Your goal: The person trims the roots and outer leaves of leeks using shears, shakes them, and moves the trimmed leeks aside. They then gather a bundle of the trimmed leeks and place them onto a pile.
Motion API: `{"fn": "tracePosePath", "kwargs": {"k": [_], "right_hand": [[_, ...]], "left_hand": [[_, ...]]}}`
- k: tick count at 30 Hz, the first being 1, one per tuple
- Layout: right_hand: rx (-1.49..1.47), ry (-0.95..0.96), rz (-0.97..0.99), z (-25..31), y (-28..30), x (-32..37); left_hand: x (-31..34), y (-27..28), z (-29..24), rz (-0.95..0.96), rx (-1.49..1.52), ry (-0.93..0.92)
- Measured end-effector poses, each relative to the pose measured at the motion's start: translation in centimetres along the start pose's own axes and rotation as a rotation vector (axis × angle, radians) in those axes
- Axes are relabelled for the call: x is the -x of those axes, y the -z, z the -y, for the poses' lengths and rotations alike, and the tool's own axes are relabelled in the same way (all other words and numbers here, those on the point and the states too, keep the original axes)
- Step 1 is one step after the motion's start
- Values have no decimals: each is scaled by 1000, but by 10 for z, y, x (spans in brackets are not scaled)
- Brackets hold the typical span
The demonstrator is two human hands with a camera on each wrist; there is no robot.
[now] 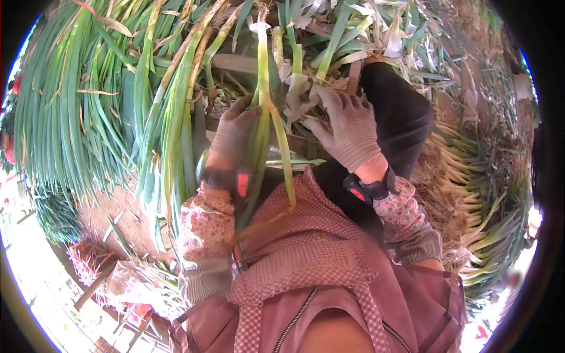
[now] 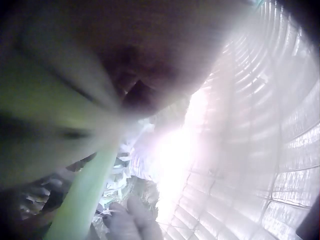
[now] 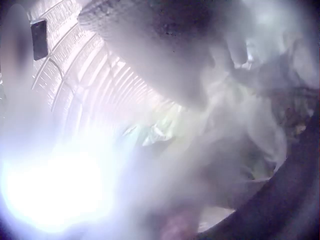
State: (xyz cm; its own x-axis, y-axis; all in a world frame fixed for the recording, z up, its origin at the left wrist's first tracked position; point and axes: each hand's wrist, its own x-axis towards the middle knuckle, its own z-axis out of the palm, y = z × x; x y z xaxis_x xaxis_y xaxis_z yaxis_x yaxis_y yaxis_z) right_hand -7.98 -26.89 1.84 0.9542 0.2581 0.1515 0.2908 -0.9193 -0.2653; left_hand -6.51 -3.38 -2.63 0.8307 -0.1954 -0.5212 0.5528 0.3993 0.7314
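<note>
My gloved left hand [image 1: 232,132] grips a long green onion [image 1: 263,67] at the place where its leaves part from the stalk. The white root end points away from me, and the leaves trail down over the checked apron. In the left wrist view, the pale stalk [image 2: 82,200] runs out below the blurred hand. Just to the right, my gloved right hand [image 1: 348,126] has thumb and forefinger spread apart. Loose, whitish peeled leaf [image 1: 298,94] hangs close by its fingertips. The right wrist view is washed out by glare, with pale leaf matter [image 3: 265,127] near the fingers.
A thick pile of green onions [image 1: 70,112] lies to the left. Stripped leaves [image 1: 388,29] litter the ground ahead. On the right, a row of onions with pale stalks [image 1: 456,170] lies beside my bent, dark-trousered knee [image 1: 400,112].
</note>
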Motion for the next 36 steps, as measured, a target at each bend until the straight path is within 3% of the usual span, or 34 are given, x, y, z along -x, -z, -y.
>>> {"fn": "tracePosePath", "kwargs": {"k": [3, 4, 7, 9, 12, 13, 14, 17, 18, 20, 23, 24, 26, 28, 29, 31, 33, 35, 36], "right_hand": [[-389, -68, 316, 15, -20, -13], [-324, 14, 252, 18, -31, -17], [-410, 43, 540, 9, -51, -43], [-253, 46, 431, -9, -52, -60], [-58, -111, 163, -35, -18, -98], [152, -4, 100, -73, -24, -115], [64, -272, -55, -75, -1, -126], [114, -430, -402, -162, 19, -149], [50, -575, -423, -187, 31, -155], [225, -593, -445, -214, 51, -152], [265, -601, -476, -236, 73, -136], [275, -471, -463, -219, 75, -124], [688, 101, -153, -213, 65, -103], [403, 261, 137, -136, 47, -77], [9, 38, 184, -88, 46, -70], [3, 32, 406, -59, 1, -62], [-225, -26, 543, -16, -18, -63], [-194, -15, 547, 3, -48, -69], [-177, -9, 552, 9, -59, -70]], "left_hand": [[-4, 0, 3, 4, -12, -31], [-4, -1, 3, -1, -40, -31], [-2, 2, 3, 20, -82, -24], [-2, 10, 7, 79, -40, -13], [0, -2, 8, 91, -30, -39], [1, -2, 9, 91, -21, -48], [1, -1, 8, 94, -19, -60], [3, 7, 11, 70, -26, -14], [0, 11, 15, 56, -43, -18], [1, 12, 15, 65, -56, 14], [-5, 22, 24, 29, -59, 28], [-10, 29, 30, 23, -82, 41], [-20, 35, 42, -3, -200, -39], [-30, 39, 52, -20, -315, -122], [-35, 40, 55, -26, -369, -168], [-27, 36, 51, -25, -375, -177], [-26, 35, 49, -75, -324, -132], [-33, 43, 57, -136, -134, -72], [-41, 56, 70, -214, -436, -285]]}}
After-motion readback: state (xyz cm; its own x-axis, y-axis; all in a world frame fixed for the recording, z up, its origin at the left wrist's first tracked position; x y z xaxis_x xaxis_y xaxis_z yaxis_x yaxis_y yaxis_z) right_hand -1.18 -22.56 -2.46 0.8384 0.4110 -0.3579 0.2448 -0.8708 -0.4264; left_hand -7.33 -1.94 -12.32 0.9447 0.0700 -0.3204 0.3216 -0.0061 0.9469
